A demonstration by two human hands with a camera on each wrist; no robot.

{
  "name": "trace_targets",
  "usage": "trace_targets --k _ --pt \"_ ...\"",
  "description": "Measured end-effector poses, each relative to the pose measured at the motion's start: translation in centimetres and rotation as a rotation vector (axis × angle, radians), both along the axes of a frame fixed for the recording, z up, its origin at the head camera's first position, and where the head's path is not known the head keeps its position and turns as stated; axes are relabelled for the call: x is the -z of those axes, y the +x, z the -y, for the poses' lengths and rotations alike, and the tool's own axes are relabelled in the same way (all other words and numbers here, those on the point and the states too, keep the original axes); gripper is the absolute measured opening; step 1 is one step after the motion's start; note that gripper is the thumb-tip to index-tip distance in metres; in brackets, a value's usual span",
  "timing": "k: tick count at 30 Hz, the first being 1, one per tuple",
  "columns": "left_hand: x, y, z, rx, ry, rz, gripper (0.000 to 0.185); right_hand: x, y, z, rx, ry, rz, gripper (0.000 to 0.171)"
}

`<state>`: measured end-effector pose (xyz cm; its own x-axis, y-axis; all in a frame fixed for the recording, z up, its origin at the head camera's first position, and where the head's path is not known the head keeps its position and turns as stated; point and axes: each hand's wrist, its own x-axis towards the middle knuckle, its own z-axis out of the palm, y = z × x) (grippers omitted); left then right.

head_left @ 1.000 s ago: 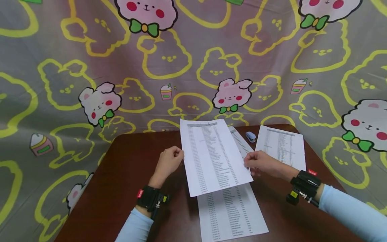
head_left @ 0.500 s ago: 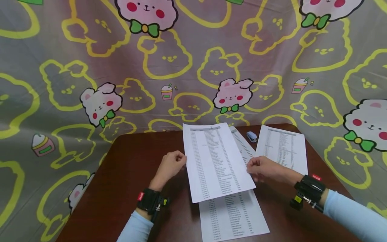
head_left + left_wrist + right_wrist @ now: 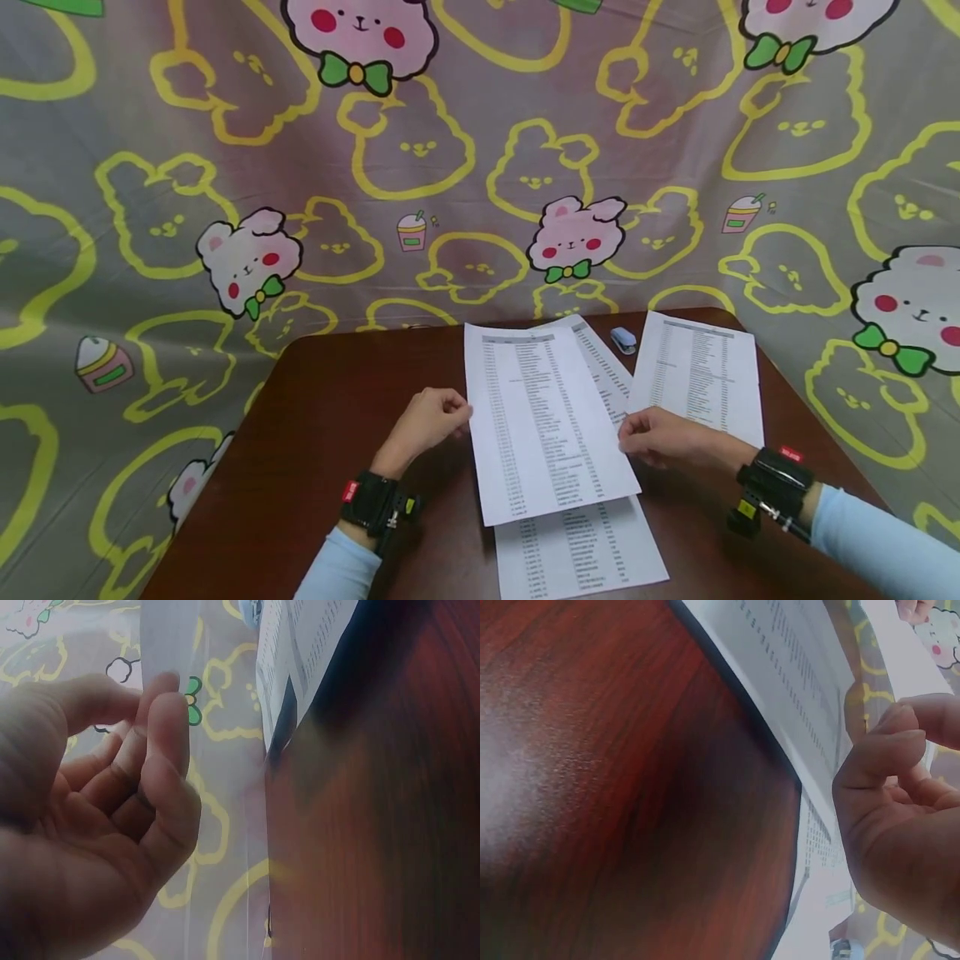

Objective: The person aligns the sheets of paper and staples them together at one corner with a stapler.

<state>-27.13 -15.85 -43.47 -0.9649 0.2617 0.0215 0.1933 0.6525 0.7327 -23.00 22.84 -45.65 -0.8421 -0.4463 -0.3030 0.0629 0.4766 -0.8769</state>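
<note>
so the left hand [image 3: 429, 422] is pinching the left edge of the printed page [image 3: 553, 425], thumb and fingertips brought together on it, and the right hand [image 3: 663, 435] has the right edge nipped the same way, a bit lower down. the page hangs between the two, held off the bench [image 3: 352, 375], near edge tipped toward the person.

what's changed over the last second: both hands come lower and nearer the body, and the page comes with them, drifting a touch right too. its near edge now covers more of the lower sheet [image 3: 581, 554], so less of that one sticks out at the front. up top it goes the other way, more of the slanted sheet [image 3: 606, 367] peeks out behind it.

what that means for the job, my read anyway: the page is nearer to sitting over the lower sheet but it's not laid down, and the sides don't look squared up. can't tell if any bit of it touches what's underneath.

further out nothing really budges. the small stapler [image 3: 623, 340] sits at the back, in the gap between the slanted sheet and the far-right sheet [image 3: 693, 379], which lies just past the right hand. neither hand is on the stapler.
</note>
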Motion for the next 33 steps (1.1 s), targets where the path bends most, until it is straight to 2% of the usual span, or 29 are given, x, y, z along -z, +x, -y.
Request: trace_targets --k 15,23,33 --pt "1.1 0.1 -0.1 0.035 -0.006 0.015 0.016 0.4 0.7 -0.4 0.024 -0.003 0.046 0.027" --pt "1.8 0.4 0.0 0.073 -0.032 0.032 0.02 0.7 1.1 -0.6 -0.015 0.057 0.026 0.024" --pt "2.4 0.8 -0.2 0.102 -0.045 0.037 0.019 1.3 1.3 -0.7 -0.041 0.067 0.045 0.019"
